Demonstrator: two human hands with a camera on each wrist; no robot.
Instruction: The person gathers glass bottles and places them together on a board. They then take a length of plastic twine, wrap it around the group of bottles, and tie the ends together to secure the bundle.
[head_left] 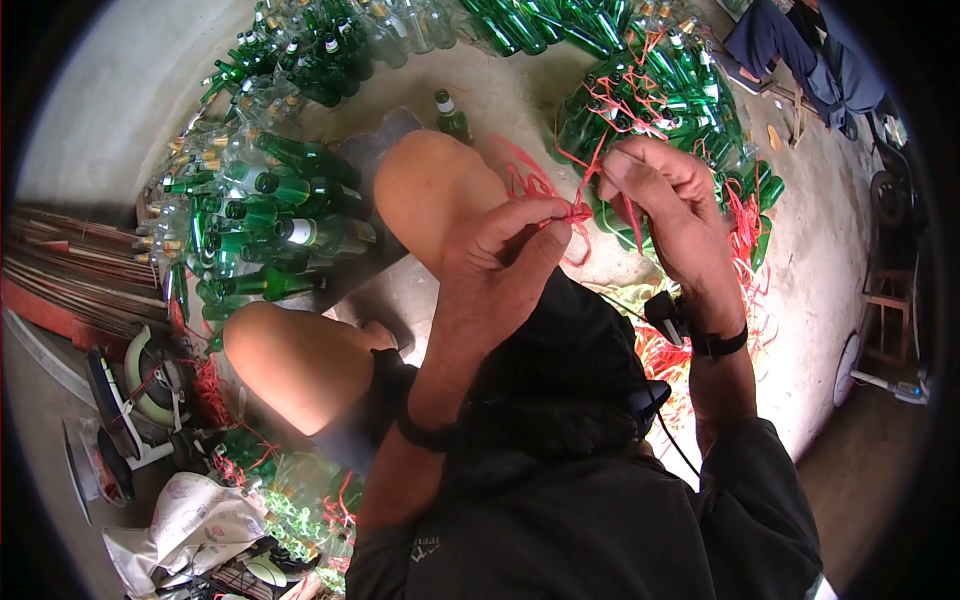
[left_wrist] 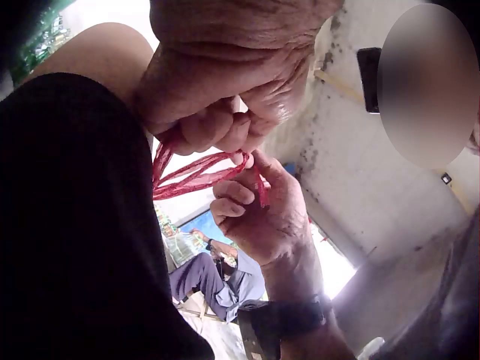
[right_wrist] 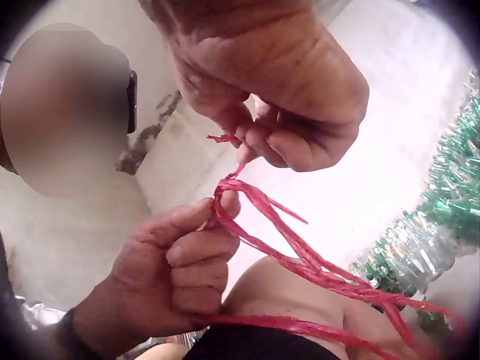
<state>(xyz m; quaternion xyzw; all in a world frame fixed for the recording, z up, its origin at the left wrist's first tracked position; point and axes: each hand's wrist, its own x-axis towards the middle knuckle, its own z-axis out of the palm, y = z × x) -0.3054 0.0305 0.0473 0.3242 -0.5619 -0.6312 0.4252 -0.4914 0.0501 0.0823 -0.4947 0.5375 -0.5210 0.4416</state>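
Red plastic twine is stretched between my two hands, above my raised knee. My left hand pinches it between thumb and forefinger. Close by on the right, my right hand grips an end of the twine with curled fingers, higher than the left. In the right wrist view, loose strands of the twine loop and trail down to the right. A small knotted part sits at the left fingertips. The left wrist view shows the same strands hanging below my left hand.
Green bottles stand and lie in masses to the left and ahead. At the right, a bottle bundle has red twine over it. Metal strips lie far left. Another person sits nearby. A fan stands at right.
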